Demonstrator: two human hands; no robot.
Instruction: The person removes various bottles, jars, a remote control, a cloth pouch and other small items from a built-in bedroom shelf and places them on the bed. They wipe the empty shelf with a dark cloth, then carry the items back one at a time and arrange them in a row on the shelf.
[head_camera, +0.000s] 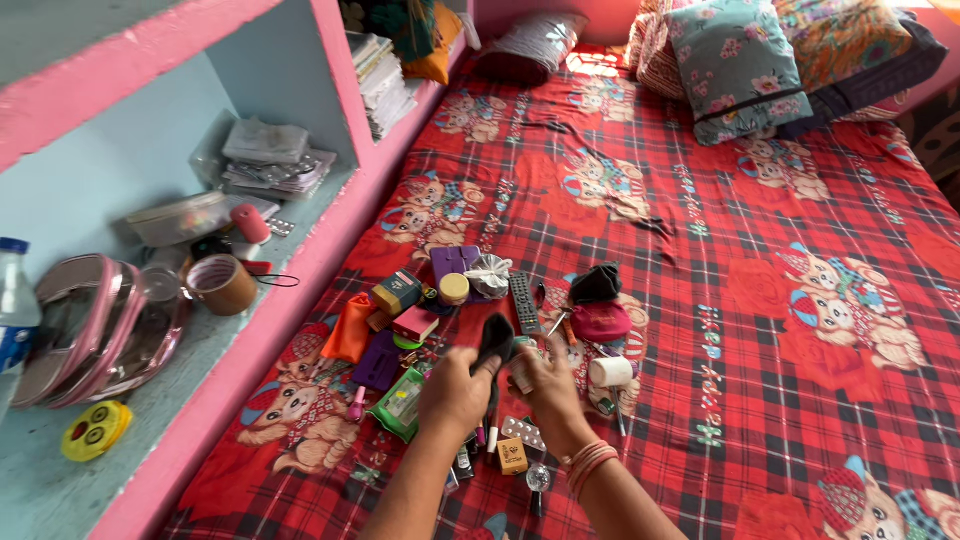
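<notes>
Red checked bedding printed with teddy bears covers the bed (800, 300), and a pink-edged, pale blue shelf (250, 330) runs along its left edge. Both hands meet over a heap of small things near the bed's left edge, toward its near end: the left hand (455, 390) and the right hand (545, 385) come in from the bottom, forearms side by side, knuckles up, and together pinch one small black pouch (495, 338) held just above the clutter. Each grip is narrow, closed on the pouch's cloth; several orange bangles (590, 462) ring the right wrist. Around the hands lie one grey remote control (523, 302), one orange pouch (350, 328), one purple flat case (378, 360), one green packet (400, 402), one pink purse (600, 322) with a second black pouch (596, 283) just beyond it, one white roll (610, 372), one silver blister strip (523, 432) and one small yellow box (512, 456). At the bed's far right corner three pillows (740, 60) are stacked, floral in grey-blue, orange and dark. On the shelf stand one roll of brown tape (222, 285), one pink-trimmed clear bag (90, 330), one yellow round case (95, 430), and one bottle with a blue cap (15, 300) at the left edge.
</notes>
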